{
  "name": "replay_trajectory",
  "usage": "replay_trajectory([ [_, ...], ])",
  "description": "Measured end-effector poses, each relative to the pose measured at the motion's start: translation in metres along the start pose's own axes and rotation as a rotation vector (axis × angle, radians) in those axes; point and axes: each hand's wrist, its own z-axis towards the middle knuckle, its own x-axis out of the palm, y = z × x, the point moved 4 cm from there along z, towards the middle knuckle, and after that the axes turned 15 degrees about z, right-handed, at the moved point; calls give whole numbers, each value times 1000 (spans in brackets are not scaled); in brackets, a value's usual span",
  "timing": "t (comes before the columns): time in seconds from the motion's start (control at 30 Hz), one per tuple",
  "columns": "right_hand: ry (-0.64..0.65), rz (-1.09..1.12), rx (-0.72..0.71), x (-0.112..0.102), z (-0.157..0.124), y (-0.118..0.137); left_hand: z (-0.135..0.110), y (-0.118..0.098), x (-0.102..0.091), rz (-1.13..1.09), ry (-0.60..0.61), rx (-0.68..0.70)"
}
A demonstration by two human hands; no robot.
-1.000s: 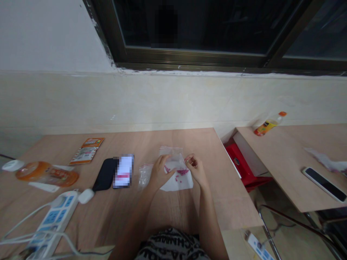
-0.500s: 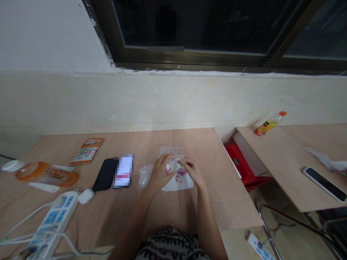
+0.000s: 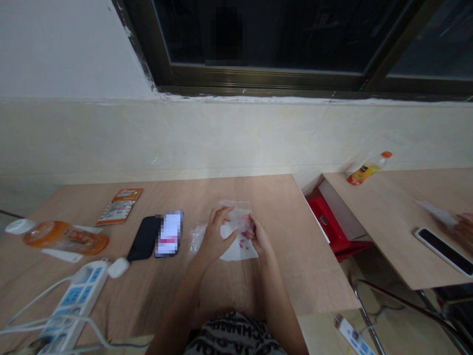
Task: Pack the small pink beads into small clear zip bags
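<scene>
Both my hands meet over the middle of the wooden table (image 3: 236, 286). My left hand (image 3: 217, 235) pinches the top of a small clear plastic bag (image 3: 234, 218) held just above a white sheet (image 3: 234, 250). My right hand (image 3: 257, 236) has its fingers closed at the bag's right side, beside small pink pieces (image 3: 243, 242) scattered on the sheet. What the right fingertips hold is too small to make out. More clear bags lie behind (image 3: 233, 203) and to the left (image 3: 196, 237).
Left of my hands lie a phone with a lit screen (image 3: 169, 233) on a dark case, an orange packet (image 3: 119, 205), an orange bottle on its side (image 3: 65, 238), a white charger (image 3: 118, 267) and a power strip (image 3: 76, 299). A second table (image 3: 388, 217) at the right holds a drink bottle (image 3: 368, 168) and a phone (image 3: 443, 251); a blurred hand (image 3: 463, 224) shows at its edge.
My hands have come closer together, with the small bag lifted and bunched between them. A blurred hand has appeared over the right-hand table.
</scene>
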Motion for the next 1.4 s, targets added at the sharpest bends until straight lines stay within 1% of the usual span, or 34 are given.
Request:
replay_trajectory([
  [0.13,-34,44,-6,-1,2,-1,1,-3,-2,-10,22,11],
  [0.3,-72,19,1,-1,1,-1,1,-4,-1,27,63,45],
  [0.47,-89,19,52,-1,0,-6,0,2,3,135,59,61],
  [0.63,-111,21,73,-5,2,-9,-1,5,0,245,51,100],
  [0.77,-81,22,94,-10,4,-11,-4,9,-5,222,88,130],
  [0.87,-22,-14,83,-14,8,-10,-9,19,-11,197,100,87],
  [0.93,-10,-47,36,-19,12,-8,-12,31,-18,184,71,25],
  [0.97,-31,-59,-5,-24,14,-7,-14,37,-22,182,49,-5],
  [1.03,-136,-79,-122,-35,17,-4,-19,50,-31,207,-6,-53],
  [1.13,-352,-157,-357,-54,19,3,-30,65,-44,267,-128,-124],
  [1.2,-435,-255,-498,-61,18,8,-40,71,-49,299,-209,-159],
  [1.3,-448,-419,-647,-65,19,13,-60,79,-46,393,-281,-179],
  [1.4,-428,-536,-720,-65,21,14,-83,85,-34,558,-293,-154],
])
